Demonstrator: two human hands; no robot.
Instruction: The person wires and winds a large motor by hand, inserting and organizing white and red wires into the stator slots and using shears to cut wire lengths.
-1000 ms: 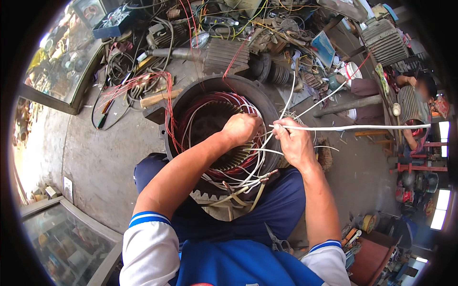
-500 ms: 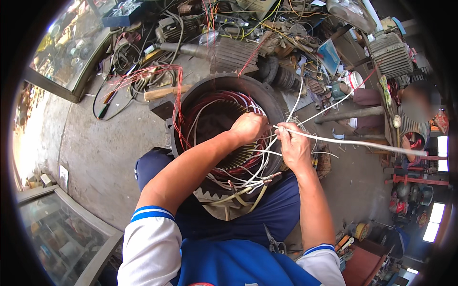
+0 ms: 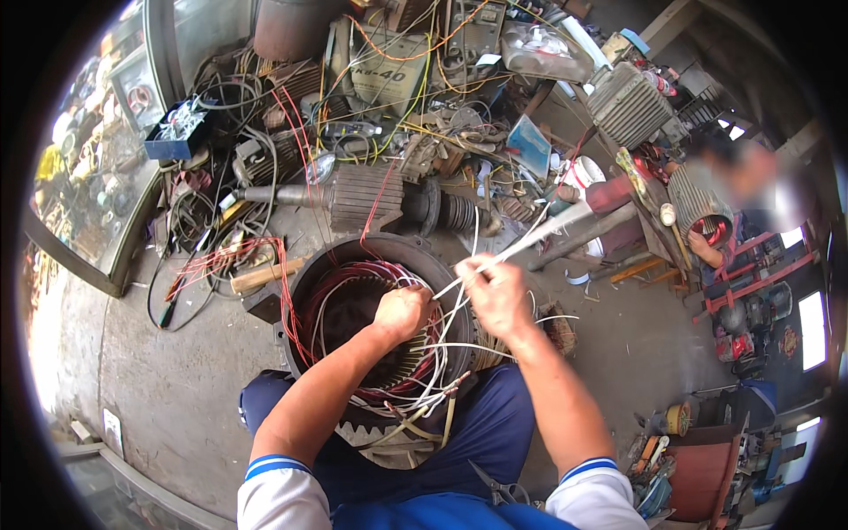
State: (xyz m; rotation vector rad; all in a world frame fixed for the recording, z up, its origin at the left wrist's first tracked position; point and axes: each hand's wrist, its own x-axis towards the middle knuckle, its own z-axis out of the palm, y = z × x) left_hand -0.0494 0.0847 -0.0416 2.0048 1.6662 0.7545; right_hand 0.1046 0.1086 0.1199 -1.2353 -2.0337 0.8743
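Note:
A round motor stator with toothed iron and red and white windings stands between my knees. Over its right inner side my left hand is closed, pinching one end of a long white sleeve. My right hand, blurred, grips the same sleeve just past the stator's right rim. From there the sleeve runs up to the right, its far part smeared by motion. Whether a wire lies inside it I cannot tell. Loose white leads hang over the rim below my hands. Red wires spill over the left side.
Scissors lie by my lap. A wooden-handled tool and a motor rotor lie beyond the stator, before heaped parts and cables. At right, a person holds another wound stator. A glass cabinet stands lower left.
My view has shifted, so the stator sits lower and further left. My right hand has drawn farther from my left, and the sleeve's free end has swung from pointing right to up-right.

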